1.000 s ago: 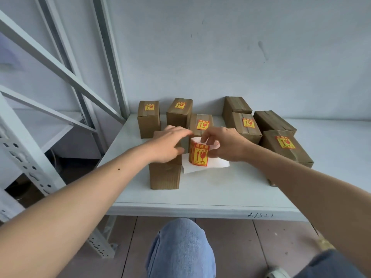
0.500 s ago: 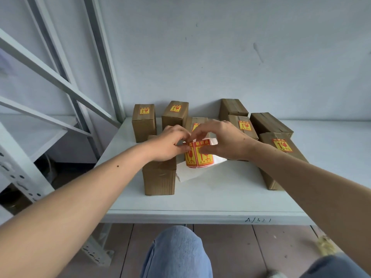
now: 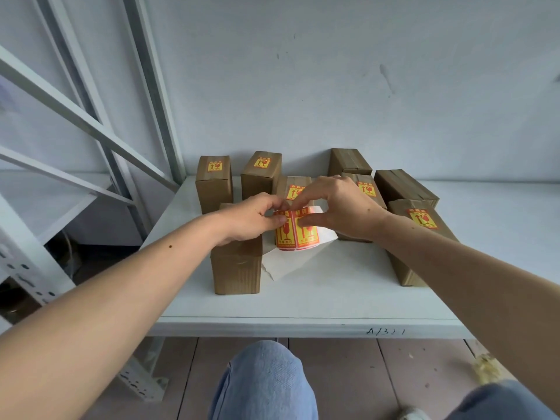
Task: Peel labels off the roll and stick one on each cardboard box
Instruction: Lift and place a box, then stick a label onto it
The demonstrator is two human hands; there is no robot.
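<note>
From my head view, I am gripping the label roll [image 3: 298,233] with my right hand [image 3: 341,209] just above the counter [image 3: 333,286] — my left hand [image 3: 253,219] is pinching a label's edge, resting over the nearest unlabelled box [image 3: 237,268]; labelled boxes [image 3: 213,183] are standing behind.

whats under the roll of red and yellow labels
A loose strip of white backing paper trails under the roll of red and yellow labels onto the white shelf. The roll covers the spot directly beneath.

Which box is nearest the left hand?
The front-left box, directly under the left hand; unlike the others it stands alone at the front, and no label shows on it.
</note>
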